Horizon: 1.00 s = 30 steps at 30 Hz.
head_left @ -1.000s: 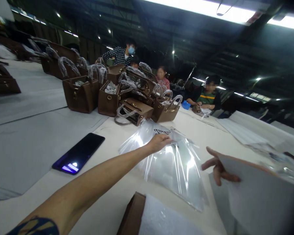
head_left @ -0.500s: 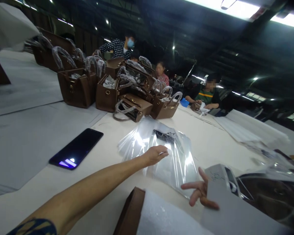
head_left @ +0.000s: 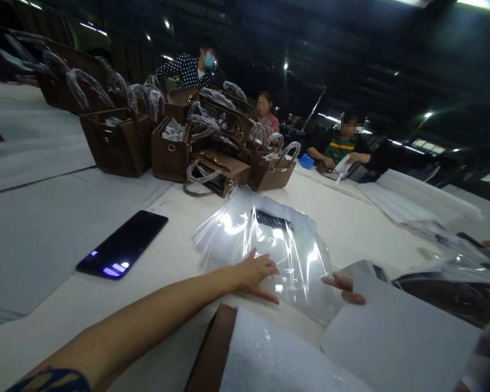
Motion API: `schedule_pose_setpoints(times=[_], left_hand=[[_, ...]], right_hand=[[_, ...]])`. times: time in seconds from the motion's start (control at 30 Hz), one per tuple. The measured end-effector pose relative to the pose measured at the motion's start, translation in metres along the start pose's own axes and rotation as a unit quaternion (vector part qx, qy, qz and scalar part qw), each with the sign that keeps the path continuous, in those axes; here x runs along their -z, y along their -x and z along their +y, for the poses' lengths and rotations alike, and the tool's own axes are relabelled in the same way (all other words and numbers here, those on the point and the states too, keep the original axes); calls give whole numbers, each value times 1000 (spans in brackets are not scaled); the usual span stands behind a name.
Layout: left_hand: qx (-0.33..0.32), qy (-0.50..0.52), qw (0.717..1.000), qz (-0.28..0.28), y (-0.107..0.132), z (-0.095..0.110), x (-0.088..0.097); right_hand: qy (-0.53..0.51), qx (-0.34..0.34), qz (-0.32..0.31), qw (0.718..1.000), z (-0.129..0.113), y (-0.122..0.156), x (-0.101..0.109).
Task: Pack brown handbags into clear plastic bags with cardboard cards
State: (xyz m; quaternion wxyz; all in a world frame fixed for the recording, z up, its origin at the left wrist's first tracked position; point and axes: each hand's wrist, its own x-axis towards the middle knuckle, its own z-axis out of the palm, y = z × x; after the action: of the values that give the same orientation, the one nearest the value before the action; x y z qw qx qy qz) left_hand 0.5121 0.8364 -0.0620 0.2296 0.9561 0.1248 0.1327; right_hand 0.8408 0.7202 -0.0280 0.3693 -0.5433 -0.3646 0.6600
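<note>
Several bags (head_left: 171, 158), ten o'clock, handle-wrapped already; plastic (head_left: 283, 253), near centre, apparently unused, beneath spread, empty left hand (head_left: 255, 273); right hand (head_left: 343, 283), four o'clock, grips card (head_left: 396, 332).

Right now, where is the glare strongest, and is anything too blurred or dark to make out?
Head view: white glare streaks the clear plastic sheets; their black print is too unclear to read; violet-white reflections mark the smartphone; the ceiling is mostly dark; the lower right corner looks blurred.
</note>
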Motion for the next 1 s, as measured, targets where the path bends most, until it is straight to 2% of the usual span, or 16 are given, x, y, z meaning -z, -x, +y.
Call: schedule_pose_setpoints(times=[0.1, 0.17, 0.27, 0.4, 0.53, 0.67, 0.73, 0.87, 0.9, 1.0], left_hand=[[4, -20, 1000, -14, 0, 1, -2], [4, -12, 1000, -7, 0, 0, -3], [-1, -2, 1000, 3, 1, -1, -4], [24, 9, 1000, 14, -1, 0, -3], [78, 28, 996, 28, -9, 3, 1], [94, 32, 995, 15, -15, 7, 3], [98, 30, 995, 10, -16, 9, 3], [98, 41, 994, 4, -17, 9, 3], [95, 48, 994, 2, -17, 8, 4], [90, 71, 993, -2, -16, 6, 7]], right_hand=[[-37, -30, -23, 999, -9, -8, 0], [-33, -73, -49, 996, -18, -14, -6], [15, -138, -83, 987, -32, -19, -18], [84, -177, -101, 975, -48, -15, -35], [136, -186, -123, 965, -50, -17, -54], [93, -225, -132, 961, -46, -27, -66], [58, -219, -108, 968, -45, -21, -67], [-3, -93, 4, 996, -49, 7, -72], [-22, -101, 26, 994, -50, 12, -74], [-65, -203, 64, 975, -53, 8, -76]])
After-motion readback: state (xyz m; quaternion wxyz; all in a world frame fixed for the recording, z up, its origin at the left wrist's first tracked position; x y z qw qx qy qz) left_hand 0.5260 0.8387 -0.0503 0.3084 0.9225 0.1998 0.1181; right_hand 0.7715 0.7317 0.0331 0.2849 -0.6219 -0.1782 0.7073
